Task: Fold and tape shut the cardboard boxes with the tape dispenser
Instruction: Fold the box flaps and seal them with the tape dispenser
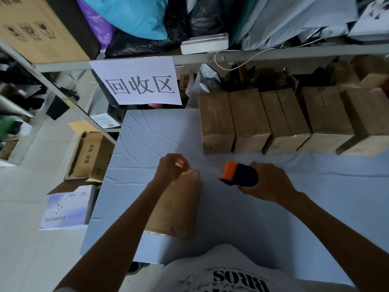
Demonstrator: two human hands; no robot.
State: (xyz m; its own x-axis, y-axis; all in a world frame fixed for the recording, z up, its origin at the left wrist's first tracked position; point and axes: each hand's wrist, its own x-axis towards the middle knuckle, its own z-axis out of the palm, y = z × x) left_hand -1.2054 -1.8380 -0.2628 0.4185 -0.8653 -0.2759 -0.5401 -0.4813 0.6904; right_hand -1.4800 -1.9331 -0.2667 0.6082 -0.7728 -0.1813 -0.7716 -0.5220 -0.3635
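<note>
Found the cardboard box (179, 207) lying on the counter (242, 218) with its long side pointing away from the body, left hand (171, 168) nearer and pinching its far edge, right hand (267, 182) just beside on the right, wrapped round the tape dispenser (240, 173).

A pale blue wrinkled counter (252, 207) stands against grey metal shelving (273, 54) on the far side. A white paper sign (136, 81) hangs from its rail, stuffed plastic bags (134, 13) above. Light tiled floor (31, 239) lies left.
</note>
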